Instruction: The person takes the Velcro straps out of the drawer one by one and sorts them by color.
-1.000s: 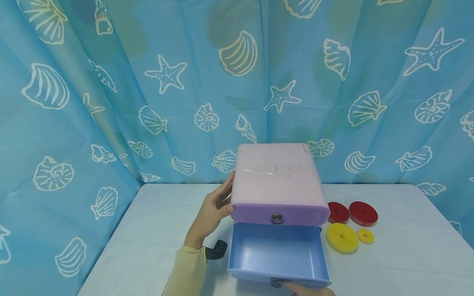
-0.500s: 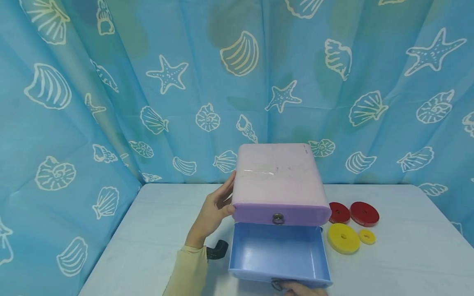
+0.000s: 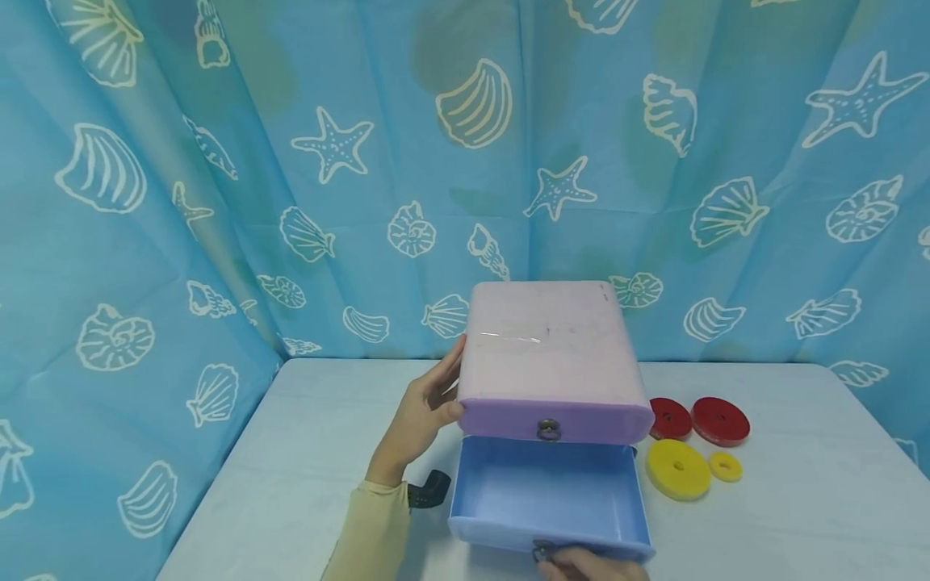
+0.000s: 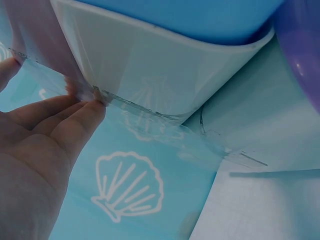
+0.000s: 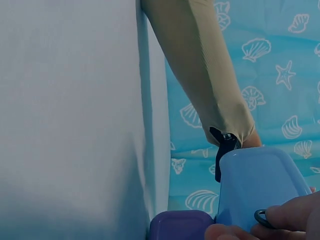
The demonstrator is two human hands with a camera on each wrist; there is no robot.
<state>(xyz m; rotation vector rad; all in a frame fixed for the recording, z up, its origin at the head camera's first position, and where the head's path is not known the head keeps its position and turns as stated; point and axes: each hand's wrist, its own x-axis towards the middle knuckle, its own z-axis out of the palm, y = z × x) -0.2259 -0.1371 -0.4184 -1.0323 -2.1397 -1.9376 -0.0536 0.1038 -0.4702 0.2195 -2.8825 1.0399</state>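
Note:
A small drawer box [image 3: 548, 339] with a pale pink top stands mid-table. Its purple upper drawer [image 3: 494, 420] is closed, while the blue lower drawer [image 3: 541, 484] is pulled out and has nothing inside. My left hand [image 3: 417, 420] lies along the box's left side, thumb at the front corner; the left wrist view shows its fairly straight fingertips [image 4: 97, 107] touching the clear-edged wall. At the blue front, my right hand [image 3: 592, 565] pinches the dark ring pull [image 5: 261, 217] between thumb and finger. Most of that hand falls below the head view.
Two red discs [image 3: 721, 420], a large yellow disc [image 3: 678, 470] and a small yellow ring [image 3: 725, 466] lie right of the box. A black wrist-camera mount [image 3: 430, 490] projects beside my left sleeve [image 3: 370, 528]. A blue shell-print curtain [image 3: 407, 145] hangs behind the table.
My right hand has gone from a fingertip at the ring pull to pinching it. My left hand stays against the box, and the drawer stays pulled out. The head view has shifted slightly.

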